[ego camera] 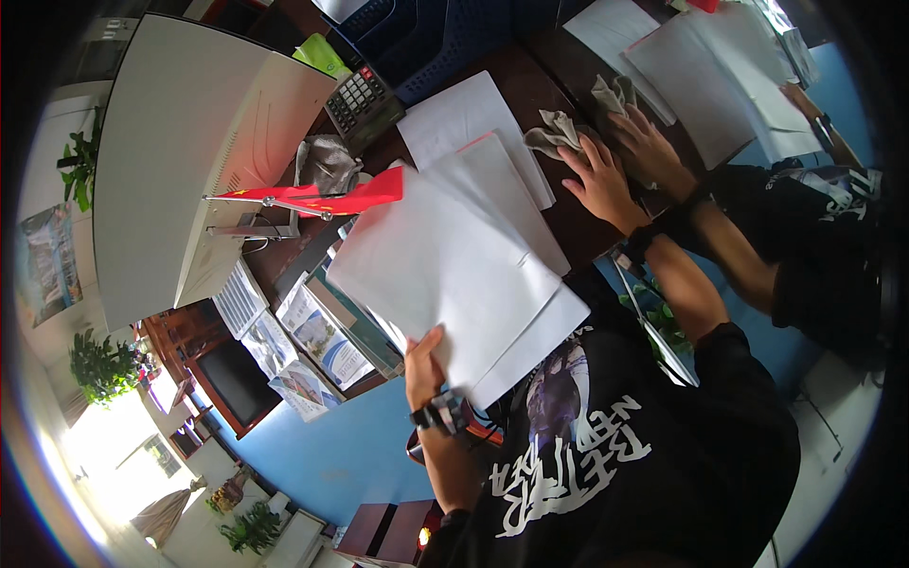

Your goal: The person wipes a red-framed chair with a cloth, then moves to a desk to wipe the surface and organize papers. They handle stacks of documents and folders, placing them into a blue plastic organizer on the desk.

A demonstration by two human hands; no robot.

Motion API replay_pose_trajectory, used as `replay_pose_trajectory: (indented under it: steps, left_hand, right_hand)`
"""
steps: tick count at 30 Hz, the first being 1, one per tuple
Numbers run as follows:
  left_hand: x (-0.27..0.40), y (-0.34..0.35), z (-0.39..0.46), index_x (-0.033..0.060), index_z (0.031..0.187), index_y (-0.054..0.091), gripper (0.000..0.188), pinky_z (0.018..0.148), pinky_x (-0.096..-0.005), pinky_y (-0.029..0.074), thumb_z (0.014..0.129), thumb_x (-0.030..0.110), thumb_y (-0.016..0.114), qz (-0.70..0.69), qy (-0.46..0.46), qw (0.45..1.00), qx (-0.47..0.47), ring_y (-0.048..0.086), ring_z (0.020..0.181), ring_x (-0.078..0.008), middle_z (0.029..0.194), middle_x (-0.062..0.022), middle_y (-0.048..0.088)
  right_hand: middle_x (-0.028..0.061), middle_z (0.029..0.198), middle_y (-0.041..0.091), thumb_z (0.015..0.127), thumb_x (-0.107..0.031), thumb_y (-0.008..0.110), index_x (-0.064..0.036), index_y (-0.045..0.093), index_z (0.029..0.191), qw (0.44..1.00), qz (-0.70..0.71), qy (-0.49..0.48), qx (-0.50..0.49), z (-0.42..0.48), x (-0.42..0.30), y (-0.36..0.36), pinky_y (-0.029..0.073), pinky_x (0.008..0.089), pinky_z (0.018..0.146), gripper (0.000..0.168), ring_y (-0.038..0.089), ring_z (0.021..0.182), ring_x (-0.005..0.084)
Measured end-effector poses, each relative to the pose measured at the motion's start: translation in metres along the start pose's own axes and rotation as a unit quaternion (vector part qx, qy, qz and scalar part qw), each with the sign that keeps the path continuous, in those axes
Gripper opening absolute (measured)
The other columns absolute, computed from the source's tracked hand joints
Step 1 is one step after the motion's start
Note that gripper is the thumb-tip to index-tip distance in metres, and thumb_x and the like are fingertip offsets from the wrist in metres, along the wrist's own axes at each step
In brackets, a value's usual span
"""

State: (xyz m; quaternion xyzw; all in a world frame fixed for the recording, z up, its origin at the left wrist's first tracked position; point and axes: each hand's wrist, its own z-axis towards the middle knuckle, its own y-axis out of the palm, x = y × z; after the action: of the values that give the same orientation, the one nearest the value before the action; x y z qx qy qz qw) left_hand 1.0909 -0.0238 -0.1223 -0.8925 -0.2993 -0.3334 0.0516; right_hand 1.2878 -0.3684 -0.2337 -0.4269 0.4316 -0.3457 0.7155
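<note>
My left hand grips the near edge of a stack of white paper sheets, thumb on top and fingers hidden beneath. The sheets are raised and tilted over the desk's front edge. My right hand lies on a bunched grey cloth on the dark desktop, its fingers pressed around the cloth. More white sheets lie flat beyond the stack. A glossy surface at the right mirrors my right hand, the cloth and the papers. Both wrists wear dark bands.
A small red flag on a metal stand touches or nearly touches the sheets. Behind are a calculator, a dark blue plastic tray, a second grey cloth and a large monitor. Printed leaflets lie at the desk's left end.
</note>
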Motion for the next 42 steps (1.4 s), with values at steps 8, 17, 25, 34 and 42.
replay_pose_trajectory:
  steps: [8,17,25,34,42]
  left_hand:
    - [-0.023,-0.061,-0.063,-0.0018,0.116,0.047,0.035,0.079,-0.0303,0.047,0.083,0.004,0.056,-0.070,0.075,0.987,0.122,0.057,0.085,-0.0191,0.094,-0.0067,0.059]
    - [-0.055,-0.068,-0.102,-0.0010,0.115,0.046,0.033,0.080,-0.0371,0.052,0.085,0.010,0.057,-0.128,0.078,0.976,0.156,0.060,0.088,-0.0214,0.092,-0.0074,0.058]
    - [-0.059,-0.061,-0.107,-0.0013,0.121,0.044,0.040,0.080,-0.0370,0.052,0.084,0.009,0.057,-0.148,0.103,0.973,0.145,0.061,0.091,-0.0224,0.098,-0.0101,0.060]
    - [-0.033,-0.043,-0.081,-0.0008,0.124,0.043,0.040,0.082,-0.0364,0.051,0.088,0.011,0.056,-0.090,0.068,0.985,0.130,0.060,0.092,-0.0234,0.105,-0.0124,0.059]
    - [0.004,0.005,-0.034,-0.0008,0.123,0.045,0.045,0.086,-0.0327,0.047,0.082,0.007,0.062,-0.065,0.040,0.996,0.054,0.059,0.096,-0.0214,0.106,-0.0102,0.060]
  right_hand:
    - [0.0095,0.104,0.059,0.076,-0.004,0.063,-0.010,0.063,0.103,0.977,0.182,-0.057,0.100,0.020,-0.068,0.014,0.046,0.0425,0.081,0.028,0.055,0.099,0.0312]
    - [0.0031,0.122,0.052,0.079,-0.013,0.064,-0.019,0.056,0.114,0.855,0.247,-0.453,-0.048,0.002,-0.128,0.062,0.045,0.0356,0.091,0.036,0.052,0.108,0.0235]
    - [0.0076,0.103,0.052,0.080,-0.006,0.055,-0.010,0.054,0.104,0.970,0.165,-0.167,-0.065,0.065,-0.146,0.058,0.046,0.0386,0.075,0.024,0.054,0.091,0.0278]
    - [0.0063,0.109,0.052,0.076,-0.008,0.062,-0.012,0.056,0.107,0.892,0.243,-0.369,-0.093,0.023,-0.135,0.032,0.047,0.0366,0.077,0.033,0.054,0.100,0.0228]
    - [0.0077,0.111,0.053,0.076,-0.004,0.059,-0.008,0.061,0.102,0.997,0.051,-0.042,0.035,0.058,-0.062,0.011,0.046,0.0377,0.077,0.026,0.054,0.097,0.0256]
